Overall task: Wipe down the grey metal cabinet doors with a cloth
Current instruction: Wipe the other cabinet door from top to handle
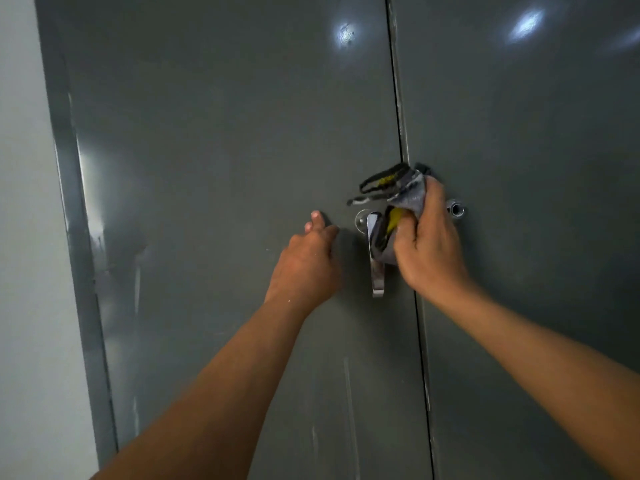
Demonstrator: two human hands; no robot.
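Two grey metal cabinet doors fill my view. The left door [225, 150] and the right door [536, 133] meet at a dark vertical seam [398, 98] just right of centre. The paint is glossy, with bright glints of light high up on both panels, and there are pale scuffs and streaks along the left door's outer edge and lower part. A plain whitish wall [24, 237] runs down the far left, beside the cabinet's side.

A chrome lever handle [376, 271] hangs on the left door next to the seam. A small round lock cylinder [456, 209] sits on the right door, just beyond my knuckles.

My left hand [308, 261] reaches forward and rests on the left door beside the handle, fingers extended and holding nothing. My right hand [429, 244] is curled around the cloth [408, 192], a bunched grey rag with black and yellow showing. It presses the cloth against the seam, over the top of the handle. A loose fold sticks up and leftward above my fingers. Both forearms are bare and stretched out.
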